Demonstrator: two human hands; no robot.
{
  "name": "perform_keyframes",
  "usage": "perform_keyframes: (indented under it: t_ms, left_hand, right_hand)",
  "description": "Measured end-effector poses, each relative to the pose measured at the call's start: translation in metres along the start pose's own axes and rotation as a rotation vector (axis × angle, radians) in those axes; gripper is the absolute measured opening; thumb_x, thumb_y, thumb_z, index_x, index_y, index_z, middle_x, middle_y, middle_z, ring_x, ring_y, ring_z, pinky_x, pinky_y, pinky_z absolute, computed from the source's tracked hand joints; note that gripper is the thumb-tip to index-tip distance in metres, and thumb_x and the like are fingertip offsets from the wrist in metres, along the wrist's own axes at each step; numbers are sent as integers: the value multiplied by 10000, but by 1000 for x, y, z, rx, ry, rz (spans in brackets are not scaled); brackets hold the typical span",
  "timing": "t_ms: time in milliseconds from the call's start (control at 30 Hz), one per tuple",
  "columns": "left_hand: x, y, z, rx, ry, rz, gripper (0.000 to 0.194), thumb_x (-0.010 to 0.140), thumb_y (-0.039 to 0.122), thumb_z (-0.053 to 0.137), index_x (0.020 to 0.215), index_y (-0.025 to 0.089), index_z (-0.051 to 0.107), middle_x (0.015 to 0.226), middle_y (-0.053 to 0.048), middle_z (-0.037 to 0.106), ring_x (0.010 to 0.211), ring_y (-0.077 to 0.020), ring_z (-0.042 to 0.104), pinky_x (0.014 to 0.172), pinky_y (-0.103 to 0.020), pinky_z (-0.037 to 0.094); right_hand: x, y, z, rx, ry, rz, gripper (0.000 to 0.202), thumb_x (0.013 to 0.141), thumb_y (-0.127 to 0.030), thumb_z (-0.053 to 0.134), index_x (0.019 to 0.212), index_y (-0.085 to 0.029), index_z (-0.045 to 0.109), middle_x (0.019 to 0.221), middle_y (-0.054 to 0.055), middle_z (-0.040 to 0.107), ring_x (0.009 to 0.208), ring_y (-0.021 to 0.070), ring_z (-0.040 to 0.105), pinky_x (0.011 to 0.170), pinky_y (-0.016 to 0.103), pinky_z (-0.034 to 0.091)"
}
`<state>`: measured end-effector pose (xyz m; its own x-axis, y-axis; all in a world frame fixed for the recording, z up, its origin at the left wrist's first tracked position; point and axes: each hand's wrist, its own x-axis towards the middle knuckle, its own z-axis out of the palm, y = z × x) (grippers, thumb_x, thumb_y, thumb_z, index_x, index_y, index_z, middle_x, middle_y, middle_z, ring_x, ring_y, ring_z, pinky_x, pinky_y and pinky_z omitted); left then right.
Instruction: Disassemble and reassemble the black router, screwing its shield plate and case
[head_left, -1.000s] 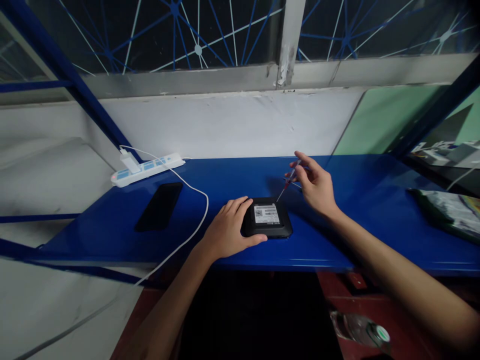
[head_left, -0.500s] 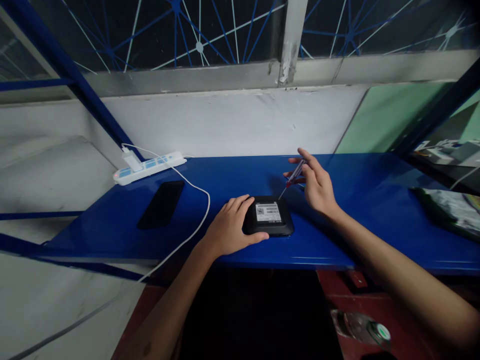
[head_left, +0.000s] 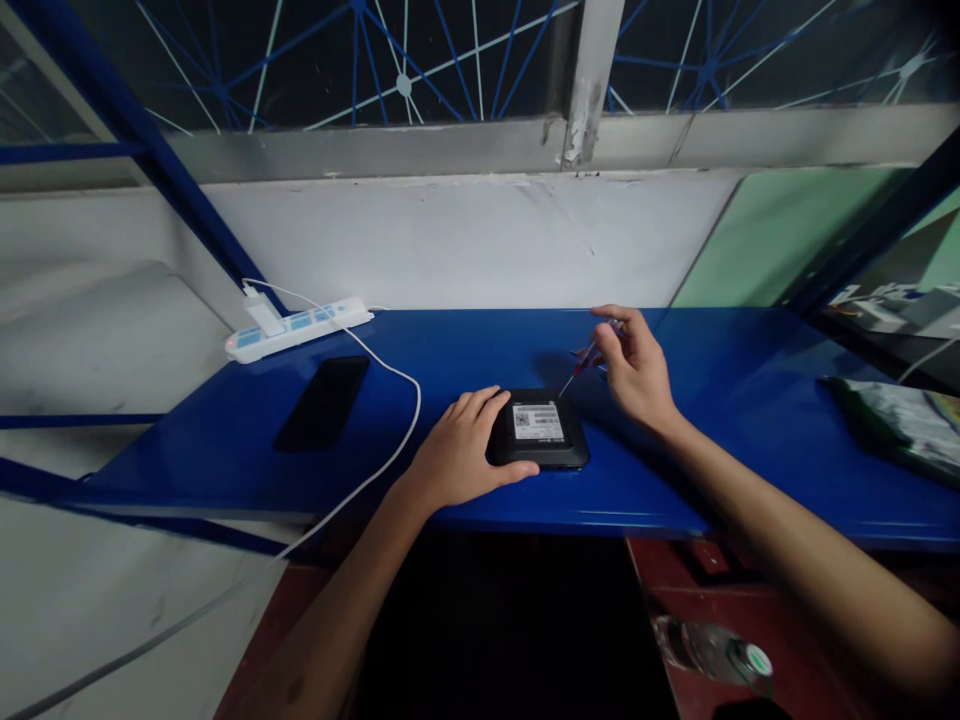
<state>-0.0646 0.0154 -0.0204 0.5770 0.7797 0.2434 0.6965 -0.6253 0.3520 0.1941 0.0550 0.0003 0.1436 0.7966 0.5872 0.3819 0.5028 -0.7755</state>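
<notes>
A flat black device [head_left: 571, 443] with a white printed label [head_left: 538, 422] lies on the blue table. My left hand [head_left: 469, 445] grips its left side, fingers along the far edge and thumb along the near edge. In my right hand [head_left: 636, 370] is a screwdriver [head_left: 587, 358] with a clear handle and a red collar, held tilted between thumb and fingers. Its thin shaft slants down to the device's far right corner, where the tip meets the casing. The screw or hole under the tip is too small to make out.
A black phone [head_left: 322, 404] lies left on the blue table [head_left: 712, 440]. Behind it sits a white power strip [head_left: 300, 328] with a charger; its white cable [head_left: 416, 400] crosses the table. At right is a shiny package [head_left: 900, 420]. A plastic bottle [head_left: 709, 650] lies below the table edge.
My right fingers have shifted their hold on the screwdriver's handle, covering more of it. The tip stays at the same corner. My left hand keeps its place on the device; the view shifts slightly.
</notes>
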Motion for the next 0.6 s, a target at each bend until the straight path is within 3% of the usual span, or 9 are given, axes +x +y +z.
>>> perform_keyframes:
  t_ms: [133,233,400,600]
  left_hand:
    - [0,1,0,10,-10,2,901,820,734,607,1492,191,353,1536,-150,422,1396,-351,409,1149,-537,365]
    - [0,1,0,17,-10,-2,890,820,720,621,1485,188,364,1530,-155,429,1394,-357,412,1148,-543,361]
    - [0,1,-1,14,-6,-4,892,819,727,615,1485,190,363,1531,-152,429,1393,-355,414,1146,-535,367]
    - [0,0,1,13,-10,-4,911,811,740,607,1492,186,360,1537,-147,421,1392,-358,412,1148,-534,371]
  right_hand:
    - [-1,4,1,128,-42,32,397,997,-430,461,1372,-316,530,1190,75,664,872,220,735,693,403,619]
    - [-1,9,0,163,-40,34,416,1001,-402,456,1405,-319,506,1240,66,666,917,219,739,726,404,631]
    - [1,9,-1,69,-18,2,403,990,-403,489,1367,-273,544,1033,56,696,793,187,719,723,393,623]
    - [1,0,-2,-99,-17,-46,312,956,-447,559,1214,-278,613,708,-9,576,581,168,617,606,378,565]
